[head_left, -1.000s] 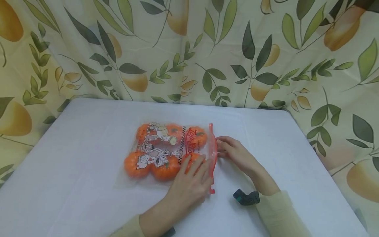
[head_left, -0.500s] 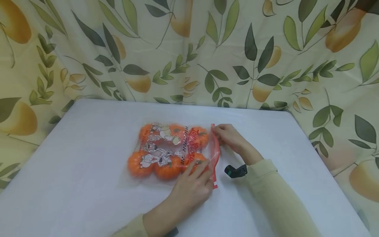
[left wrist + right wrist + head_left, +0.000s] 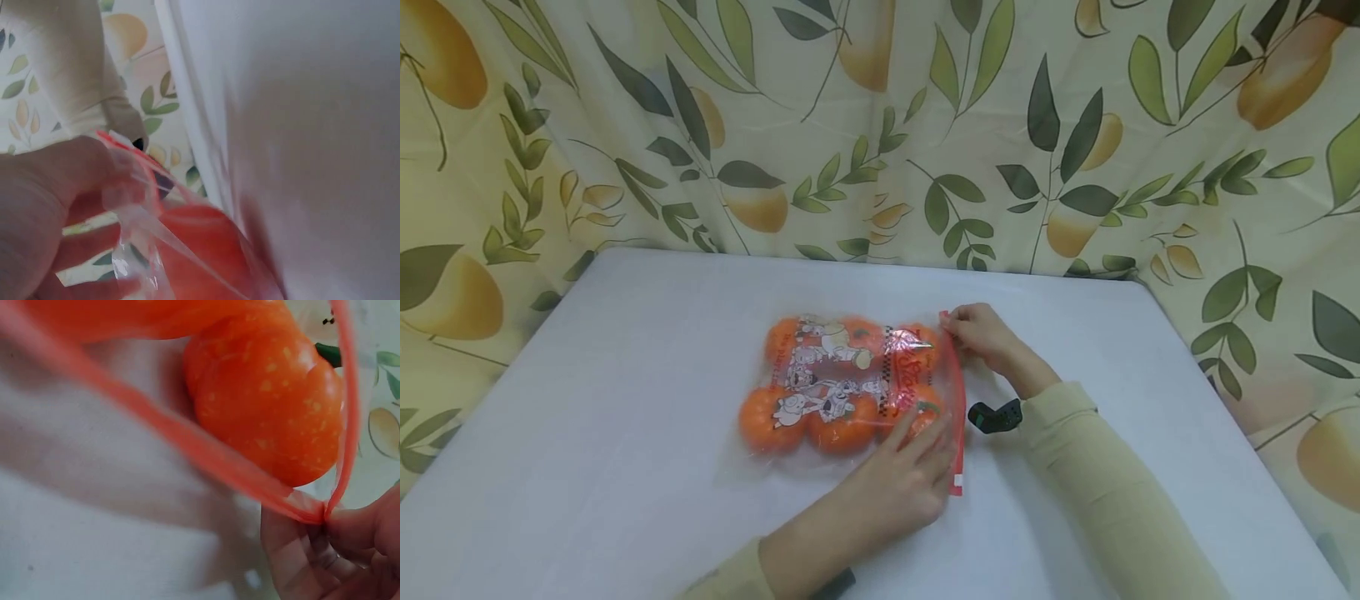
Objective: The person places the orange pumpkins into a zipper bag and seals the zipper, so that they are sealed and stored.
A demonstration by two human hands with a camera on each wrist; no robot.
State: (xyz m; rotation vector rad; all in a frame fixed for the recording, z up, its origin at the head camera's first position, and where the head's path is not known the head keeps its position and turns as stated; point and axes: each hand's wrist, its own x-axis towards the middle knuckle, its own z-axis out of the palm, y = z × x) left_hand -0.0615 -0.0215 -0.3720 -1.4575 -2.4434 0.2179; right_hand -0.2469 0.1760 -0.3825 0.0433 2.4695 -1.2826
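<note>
A clear zip bag (image 3: 831, 360) with cartoon print lies on the white table, holding several small orange pumpkins (image 3: 772, 419) with green stems. Its red zip strip (image 3: 958, 392) runs along the right side. At the far corner my right hand (image 3: 988, 333) pinches the strip's end between thumb and fingers. The right wrist view shows the two red edges (image 3: 187, 447) spread apart from that pinched corner, with a pumpkin (image 3: 265, 397) behind them. My left hand (image 3: 898, 483) holds the bag's near side by the zip; in the left wrist view its thumb and fingers (image 3: 87, 247) grip the clear plastic (image 3: 147, 250).
The white tabletop (image 3: 647, 350) spreads around the bag. A fruit-and-leaf patterned curtain (image 3: 850, 133) hangs behind and beside it. A dark wrist-worn device (image 3: 995, 416) sits by my right sleeve (image 3: 1097, 467).
My right hand has moved from the middle of the zip strip to its far corner and pinches it there. The strip looks straighter, and the bag appears slightly further right. My left hand stays by the zip.
</note>
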